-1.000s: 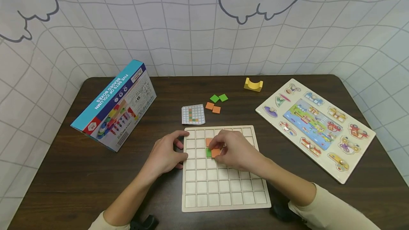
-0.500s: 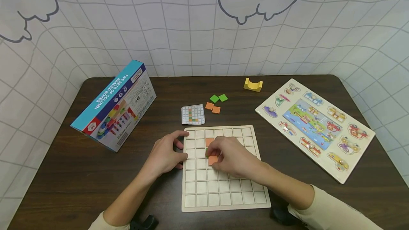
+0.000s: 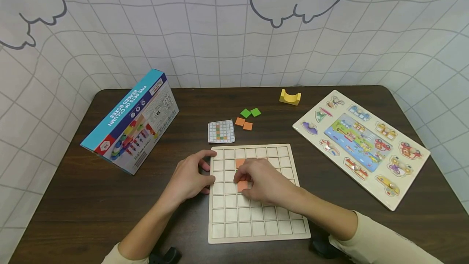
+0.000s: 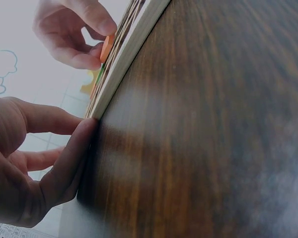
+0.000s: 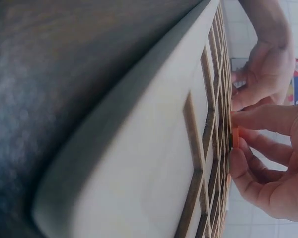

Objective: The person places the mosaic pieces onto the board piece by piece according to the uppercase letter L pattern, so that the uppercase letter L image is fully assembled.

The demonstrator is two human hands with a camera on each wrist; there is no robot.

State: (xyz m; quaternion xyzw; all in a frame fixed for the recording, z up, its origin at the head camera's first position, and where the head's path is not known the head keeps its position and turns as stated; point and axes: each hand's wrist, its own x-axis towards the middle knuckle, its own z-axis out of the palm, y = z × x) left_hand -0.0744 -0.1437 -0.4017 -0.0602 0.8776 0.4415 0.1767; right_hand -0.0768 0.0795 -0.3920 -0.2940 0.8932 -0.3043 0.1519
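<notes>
My right hand [image 3: 265, 182] pinches an orange square tile [image 3: 242, 186] between thumb and fingers, low over the pale wooden grid board [image 3: 258, 228]. In the right wrist view the tile [image 5: 235, 137] sits edge-on at the fingertips, close to the grid. Another orange tile [image 3: 239, 163] lies in a cell further up the board. A green tile [image 4: 100, 74] shows as a thin sliver in the left wrist view; from the head it is hidden by the right hand. My left hand [image 3: 189, 175] touches the board's left edge with index finger and thumb spread apart.
Beyond the board lie a pattern card [image 3: 221, 131], loose green tiles [image 3: 250, 112] and loose orange tiles [image 3: 244, 124]. A toy box [image 3: 135, 121] stands at left. A knobbed picture puzzle [image 3: 360, 148] lies at right, near a yellow arched block [image 3: 290, 97].
My right hand has moved the orange tile down and slightly left on the board, and now covers the green tile seen a second ago. The left hand has stayed in place.
</notes>
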